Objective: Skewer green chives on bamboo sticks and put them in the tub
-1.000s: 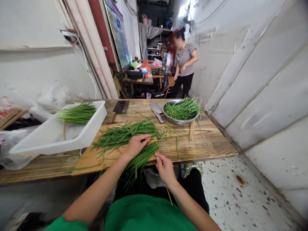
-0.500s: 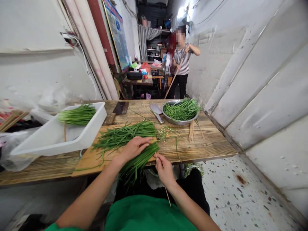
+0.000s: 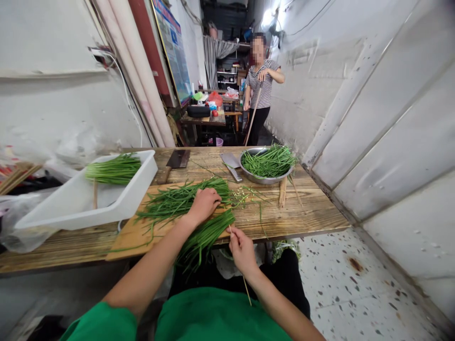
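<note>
My right hand (image 3: 243, 248) pinches a thin bamboo skewer (image 3: 248, 291), which slants down toward my lap. The skewer's upper tip is at the cut end of a bunch of garlic chives (image 3: 208, 234) that overhangs the cutting board's front edge. My left hand (image 3: 206, 203) rests on a second, larger pile of garlic chives (image 3: 174, 201) across the wooden cutting board (image 3: 131, 241). Its fingers are curled closed at the pile's right end, and the stalks under them are mostly hidden.
A white tray (image 3: 121, 210) with skewered chives stands left. Behind the board lie a dark cleaver (image 3: 178, 159) and a metal cleaver (image 3: 230, 161). A steel bowl (image 3: 265, 180) of chives and bundled skewers (image 3: 283, 192) are on the right. A person (image 3: 261, 90) holding a pole stands beyond the table.
My left hand has moved off the front bunch, up and away onto the larger pile, its fingers curling. My right hand stays put with the skewer. The person behind has shifted left.
</note>
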`<state>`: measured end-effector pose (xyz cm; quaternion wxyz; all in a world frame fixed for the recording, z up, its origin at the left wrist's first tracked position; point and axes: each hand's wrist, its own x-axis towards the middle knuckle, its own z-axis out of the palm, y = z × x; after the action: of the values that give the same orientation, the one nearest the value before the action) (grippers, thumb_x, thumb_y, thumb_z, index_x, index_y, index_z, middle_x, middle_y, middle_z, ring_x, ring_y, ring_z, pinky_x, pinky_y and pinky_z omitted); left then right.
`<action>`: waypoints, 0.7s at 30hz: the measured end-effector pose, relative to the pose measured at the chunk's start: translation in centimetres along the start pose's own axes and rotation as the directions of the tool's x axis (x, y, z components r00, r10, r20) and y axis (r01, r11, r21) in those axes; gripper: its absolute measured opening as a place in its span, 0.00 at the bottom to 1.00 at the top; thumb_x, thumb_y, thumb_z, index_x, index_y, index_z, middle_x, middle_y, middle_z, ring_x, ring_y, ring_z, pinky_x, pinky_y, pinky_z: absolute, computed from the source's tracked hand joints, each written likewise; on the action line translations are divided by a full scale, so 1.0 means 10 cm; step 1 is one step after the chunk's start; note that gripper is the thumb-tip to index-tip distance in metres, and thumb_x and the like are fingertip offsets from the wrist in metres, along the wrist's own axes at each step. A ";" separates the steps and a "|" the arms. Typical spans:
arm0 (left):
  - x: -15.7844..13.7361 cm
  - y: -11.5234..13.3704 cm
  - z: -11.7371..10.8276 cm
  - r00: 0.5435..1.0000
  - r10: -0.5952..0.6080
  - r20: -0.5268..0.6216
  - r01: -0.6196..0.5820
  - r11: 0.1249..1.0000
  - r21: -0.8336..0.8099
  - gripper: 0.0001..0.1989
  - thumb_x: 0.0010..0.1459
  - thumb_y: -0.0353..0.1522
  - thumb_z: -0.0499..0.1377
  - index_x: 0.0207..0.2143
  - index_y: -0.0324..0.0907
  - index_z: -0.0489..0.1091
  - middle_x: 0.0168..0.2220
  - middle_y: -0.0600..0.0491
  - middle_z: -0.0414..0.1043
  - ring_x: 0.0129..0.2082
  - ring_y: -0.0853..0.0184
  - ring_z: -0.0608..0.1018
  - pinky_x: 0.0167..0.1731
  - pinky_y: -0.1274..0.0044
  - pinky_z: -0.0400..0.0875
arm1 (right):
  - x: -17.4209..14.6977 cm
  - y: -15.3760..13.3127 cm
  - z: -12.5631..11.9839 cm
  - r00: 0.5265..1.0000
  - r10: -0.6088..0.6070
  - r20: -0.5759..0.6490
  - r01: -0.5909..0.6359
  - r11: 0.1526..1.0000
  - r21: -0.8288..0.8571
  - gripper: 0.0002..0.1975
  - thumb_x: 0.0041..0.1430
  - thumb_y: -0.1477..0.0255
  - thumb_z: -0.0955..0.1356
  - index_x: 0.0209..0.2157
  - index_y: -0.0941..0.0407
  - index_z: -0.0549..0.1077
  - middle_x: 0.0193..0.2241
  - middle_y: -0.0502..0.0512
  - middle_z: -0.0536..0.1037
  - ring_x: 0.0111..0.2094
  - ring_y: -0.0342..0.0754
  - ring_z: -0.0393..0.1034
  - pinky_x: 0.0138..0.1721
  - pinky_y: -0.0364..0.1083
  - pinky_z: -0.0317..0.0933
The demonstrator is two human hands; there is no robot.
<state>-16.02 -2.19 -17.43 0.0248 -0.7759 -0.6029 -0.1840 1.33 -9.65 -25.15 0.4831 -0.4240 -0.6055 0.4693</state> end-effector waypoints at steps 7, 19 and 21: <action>-0.07 -0.01 -0.02 1.000 -0.017 0.010 0.018 0.994 -0.109 0.07 0.53 0.31 0.55 0.29 0.43 0.73 0.34 0.52 0.74 0.37 0.65 0.71 0.38 0.73 0.58 | 0.01 -0.01 0.00 1.000 0.009 0.010 -0.009 1.000 0.012 0.17 0.58 0.64 0.59 0.38 0.59 0.73 0.13 0.46 0.63 0.14 0.40 0.53 0.16 0.38 0.48; -0.01 -0.06 0.03 0.997 -0.070 -0.016 0.065 0.978 -0.199 0.11 0.52 0.32 0.53 0.31 0.41 0.75 0.35 0.52 0.75 0.36 0.65 0.74 0.40 0.76 0.65 | 0.01 0.01 -0.01 0.998 0.048 0.037 -0.050 0.997 0.052 0.18 0.58 0.64 0.59 0.40 0.60 0.72 0.14 0.46 0.62 0.15 0.40 0.53 0.17 0.39 0.49; 0.00 -0.05 0.02 0.994 -0.105 0.000 0.104 0.978 -0.183 0.12 0.51 0.31 0.52 0.32 0.41 0.75 0.35 0.52 0.76 0.36 0.65 0.75 0.40 0.76 0.66 | 0.01 0.00 -0.01 0.997 0.058 0.051 -0.061 0.996 0.060 0.18 0.58 0.64 0.59 0.40 0.60 0.72 0.14 0.45 0.61 0.15 0.40 0.53 0.17 0.39 0.49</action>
<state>-16.47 -2.00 -17.75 -0.0531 -0.7413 -0.6233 -0.2431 1.46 -9.54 -25.16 0.4667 -0.4151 -0.5894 0.5123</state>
